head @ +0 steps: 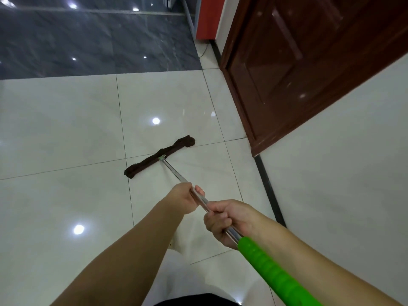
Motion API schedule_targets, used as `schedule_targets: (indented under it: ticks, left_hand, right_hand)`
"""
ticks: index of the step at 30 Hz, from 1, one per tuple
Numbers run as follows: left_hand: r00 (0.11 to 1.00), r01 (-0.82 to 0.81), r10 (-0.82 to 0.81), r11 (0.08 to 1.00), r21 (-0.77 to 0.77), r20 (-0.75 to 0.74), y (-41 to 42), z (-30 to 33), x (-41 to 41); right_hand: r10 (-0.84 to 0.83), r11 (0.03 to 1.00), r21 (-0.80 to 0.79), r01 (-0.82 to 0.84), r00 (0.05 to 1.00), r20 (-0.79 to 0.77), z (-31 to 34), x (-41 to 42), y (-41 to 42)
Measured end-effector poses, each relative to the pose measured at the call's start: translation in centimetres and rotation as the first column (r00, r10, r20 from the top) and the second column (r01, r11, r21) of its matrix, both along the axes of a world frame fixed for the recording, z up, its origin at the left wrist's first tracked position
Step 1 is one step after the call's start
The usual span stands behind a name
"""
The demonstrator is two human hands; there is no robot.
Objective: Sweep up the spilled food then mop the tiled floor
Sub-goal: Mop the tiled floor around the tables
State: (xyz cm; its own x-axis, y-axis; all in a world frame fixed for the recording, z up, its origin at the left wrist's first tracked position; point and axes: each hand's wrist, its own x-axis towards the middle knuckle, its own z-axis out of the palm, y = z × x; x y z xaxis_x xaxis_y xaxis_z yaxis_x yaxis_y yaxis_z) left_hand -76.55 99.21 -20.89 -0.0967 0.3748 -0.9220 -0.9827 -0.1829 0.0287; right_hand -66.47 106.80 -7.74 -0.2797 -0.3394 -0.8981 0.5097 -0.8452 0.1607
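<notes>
A flat mop lies with its dark brown cloth head (pixel 159 156) on the white tiled floor (pixel 66 133), ahead of me. Its metal pole (pixel 174 172) runs back toward me and ends in a green grip (pixel 271 274) at the lower right. My left hand (pixel 184 198) grips the pole further down its length. My right hand (pixel 223 221) grips the pole just above the green grip. No spilled food shows on the tiles.
A dark red wooden door (pixel 298 69) stands to the right of the mop, set in a white wall (pixel 353 173) with a black skirting strip (pixel 268 188). Dark grey glossy tiles (pixel 88 40) begin beyond the white ones. A red panel (pixel 208 18) stands at the back.
</notes>
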Motion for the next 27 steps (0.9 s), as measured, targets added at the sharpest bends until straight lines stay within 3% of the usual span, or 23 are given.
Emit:
schedule_targets:
  ticks: [12, 20, 27]
  left_hand:
    - [0.999, 0.034, -0.035, 0.996, -0.088, -0.006, 3.3, -0.4, -11.5]
    - [0.995, -0.098, 0.094, 0.985, -0.141, -0.04, 8.7, -1.5, -17.4]
    - [0.972, -0.221, 0.201, 0.958, -0.184, -0.125, 17.6, -1.5, -21.3]
  right_hand:
    - [-0.005, 0.998, -0.065, 0.006, 1.0, 0.02, -2.1, -10.8, 3.5]
    - [0.208, 0.978, -0.008, -0.208, 0.978, -0.031, -4.0, -18.0, 9.9]
    - [0.325, 0.943, -0.064, -0.327, 0.945, -0.042, -3.4, -23.4, 20.4]
